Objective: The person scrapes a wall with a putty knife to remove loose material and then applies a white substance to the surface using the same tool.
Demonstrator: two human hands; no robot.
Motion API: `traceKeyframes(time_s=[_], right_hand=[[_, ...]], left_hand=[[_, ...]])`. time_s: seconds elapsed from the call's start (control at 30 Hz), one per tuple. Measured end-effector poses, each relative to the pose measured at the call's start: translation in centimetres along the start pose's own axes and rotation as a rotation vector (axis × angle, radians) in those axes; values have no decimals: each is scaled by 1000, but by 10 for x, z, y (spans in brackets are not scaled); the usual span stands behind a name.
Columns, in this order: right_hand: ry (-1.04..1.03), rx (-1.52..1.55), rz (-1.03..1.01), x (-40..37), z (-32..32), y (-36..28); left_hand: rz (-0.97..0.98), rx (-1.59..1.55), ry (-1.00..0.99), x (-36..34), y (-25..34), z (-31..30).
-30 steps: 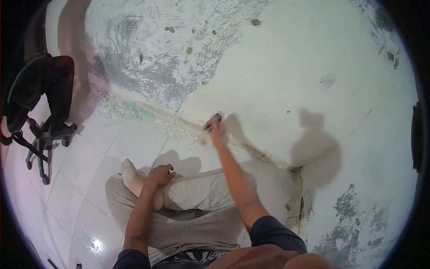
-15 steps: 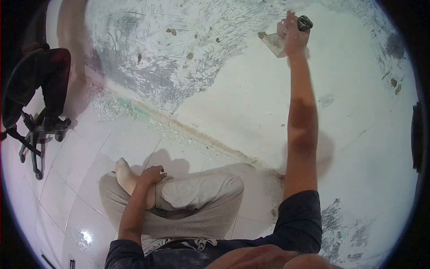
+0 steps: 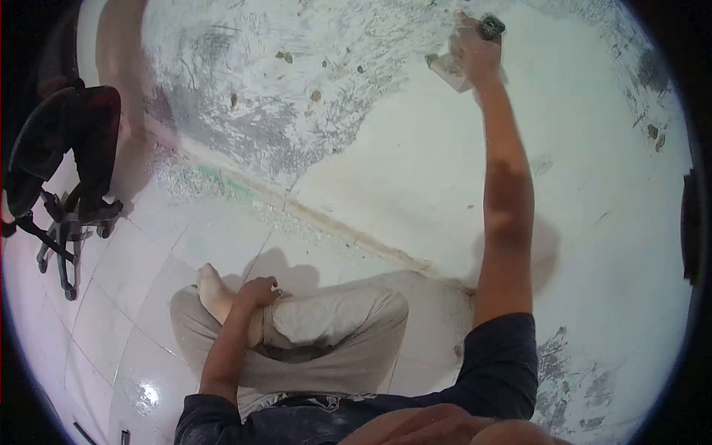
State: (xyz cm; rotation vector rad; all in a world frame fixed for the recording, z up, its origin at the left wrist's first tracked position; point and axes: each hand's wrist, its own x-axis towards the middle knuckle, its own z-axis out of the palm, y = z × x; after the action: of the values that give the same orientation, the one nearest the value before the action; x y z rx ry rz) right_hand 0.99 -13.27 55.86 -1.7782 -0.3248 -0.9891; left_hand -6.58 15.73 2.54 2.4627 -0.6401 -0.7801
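Note:
At the top of the view my right hand (image 3: 478,55) is closed round a putty knife, its dark handle end (image 3: 492,27) sticking out beside the fingers. The broad pale blade (image 3: 449,72) lies close to or against the wall (image 3: 415,156), which is partly smooth white and partly rough grey. My right arm reaches up at full stretch. My left hand (image 3: 257,292) rests on my crossed lower leg, near the bare foot (image 3: 215,293), its fingers loosely curved and holding nothing visible.
A person in dark trousers (image 3: 96,141) sits on a wheeled chair (image 3: 65,245) at the left. Crumbs of debris (image 3: 185,182) lie along the wall's foot on the tiled floor (image 3: 141,297). Grey unsmoothed patches (image 3: 211,63) cover the wall's left part.
My right hand and the putty knife have shifted slightly left and up along the wall, and blur a little. My left hand stays on my leg. The whole view has shifted slightly.

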Motion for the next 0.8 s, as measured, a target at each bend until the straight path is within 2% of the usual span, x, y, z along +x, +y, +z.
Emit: traceKeyframes(time_s=[0.03,0.07,0.13,0.17,0.2,0.27,0.3,0.33,0.4,0.43,0.47,0.53,0.57,0.6,0.67,0.7,0.73,0.8], right_hand=[[-183,138,-47,33,-22,32],[-184,144,-53,38,-28,29],[-376,283,-34,39,-36,21],[-528,521,12,39,-46,16],[-532,515,10,41,-41,19],[-126,43,-40,31,-21,32],[-58,28,-43,30,-16,29],[-56,40,-51,28,-15,17],[-255,296,-67,21,-23,3],[-464,597,-19,40,-40,19],[-472,594,-14,41,-32,19],[-261,111,6,33,-13,27],[-302,-54,-60,26,-6,20],[-293,-47,-64,38,-14,28],[-510,295,-207,61,-31,42],[-212,284,61,56,-24,49],[-289,524,181,53,-14,53],[-202,-57,88,55,-4,52]], left_hand=[[-1,4,-4,-4,1,0],[-8,-14,1,-6,5,-2],[-16,-22,6,-5,-3,-2],[-15,-1,-10,4,-8,2],[-12,14,-28,12,-11,8],[-19,-9,-31,4,-4,6],[-25,-24,-12,3,-1,0],[-31,-18,-1,2,-2,-2],[-14,5,17,0,-4,2],[-9,1,25,3,0,-4],[-23,1,15,2,6,-7],[-47,9,-13,-3,3,2],[-21,3,1,3,-3,5],[9,5,8,8,-11,6],[-36,35,13,6,-4,0],[-37,45,17,4,0,-2],[-42,54,12,0,3,1],[-47,5,-18,5,-2,6]])
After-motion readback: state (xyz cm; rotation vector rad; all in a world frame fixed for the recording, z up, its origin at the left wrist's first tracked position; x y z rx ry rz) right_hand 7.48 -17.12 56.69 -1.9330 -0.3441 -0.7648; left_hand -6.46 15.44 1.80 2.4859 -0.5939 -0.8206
